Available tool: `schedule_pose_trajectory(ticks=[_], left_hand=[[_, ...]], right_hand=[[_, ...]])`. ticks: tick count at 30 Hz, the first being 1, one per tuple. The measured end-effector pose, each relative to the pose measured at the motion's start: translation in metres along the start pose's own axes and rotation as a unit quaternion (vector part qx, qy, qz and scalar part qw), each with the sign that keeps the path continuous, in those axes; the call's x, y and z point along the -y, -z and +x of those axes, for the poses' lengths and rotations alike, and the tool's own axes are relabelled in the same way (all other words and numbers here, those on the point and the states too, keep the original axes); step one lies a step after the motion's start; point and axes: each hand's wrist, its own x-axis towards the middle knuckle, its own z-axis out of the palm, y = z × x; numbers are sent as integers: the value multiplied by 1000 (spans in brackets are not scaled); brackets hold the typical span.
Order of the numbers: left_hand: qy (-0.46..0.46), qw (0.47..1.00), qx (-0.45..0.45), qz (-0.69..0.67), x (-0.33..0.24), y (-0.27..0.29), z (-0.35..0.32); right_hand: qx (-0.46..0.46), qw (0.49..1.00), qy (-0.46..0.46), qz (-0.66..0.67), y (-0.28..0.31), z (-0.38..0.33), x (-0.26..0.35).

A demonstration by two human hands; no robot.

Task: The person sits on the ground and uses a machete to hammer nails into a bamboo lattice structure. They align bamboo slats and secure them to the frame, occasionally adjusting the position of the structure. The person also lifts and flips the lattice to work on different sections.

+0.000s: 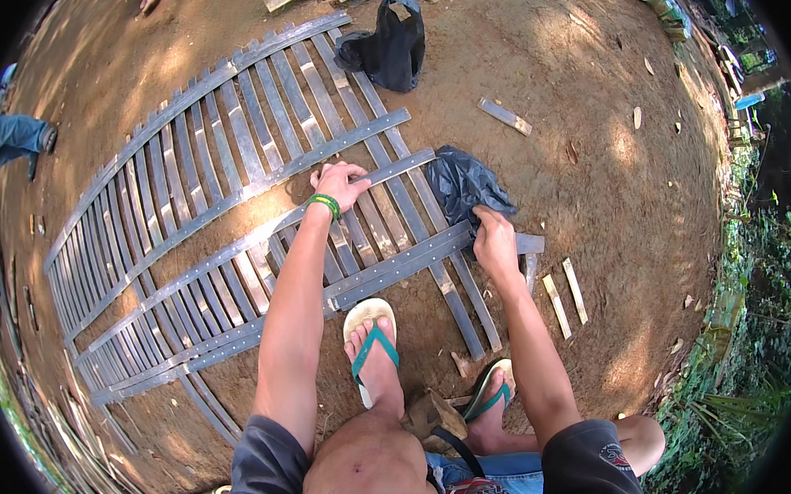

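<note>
Well, a person squats on the bare dirt (611, 216) with two flat frames made of thin gray strips laid out in front. The near frame (396, 263) lies by the person's feet, and the far frame (344, 146) lies just past it. Both lie flat on the ground, maybe so all the strips can rest level and be reached from above.

The left hand (339, 185) is on the top strip (400, 165) of the near frame. Its fingers bend down over the wood, perhaps to make it stay put. Nobody can tell from here if it grips hard or only presses.

The right hand (495, 241) has its fingers curled in, right at the edge of a crumpled black bag (464, 184). It touches the bag, but whether it pinches the plastic cannot be told. The bag sits right by the strip ends, likely to be easy to get at.

A second black bag (397, 48) is at the far frame's corner. One loose strip (505, 116) lies apart on the dirt, and two pale sticks (557, 306) lie side by side near the right arm, maybe put there to be out of the way.
</note>
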Motion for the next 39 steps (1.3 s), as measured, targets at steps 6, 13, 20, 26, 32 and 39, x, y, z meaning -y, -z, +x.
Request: schedule_pose_trajectory(ticks=[6, 13, 20, 26, 32, 39], left_hand=[[-11, 1000, -1, -6, -1, -2, -1], [-1, 1000, 12, -17, 7, 5, -3], [3, 999, 36, -33, 6, 8, -3], [10, 999, 24, -30, 5, 7, -5], [1, 1000, -7, -10, 2, 2, -10], [-16, 999, -34, 4, -2, -4, -15]], right_hand=[[-31, 996, 80, 8, -18, 70, -31], [21, 995, 35, -93, -22, 74, 5], [10, 990, 47, -134, -31, 74, -7], [-8, 995, 59, -79, -30, 63, -14], [-140, 989, 42, 32, -32, 38, -16], [-246, 921, -126, 275, -30, 23, -5]])
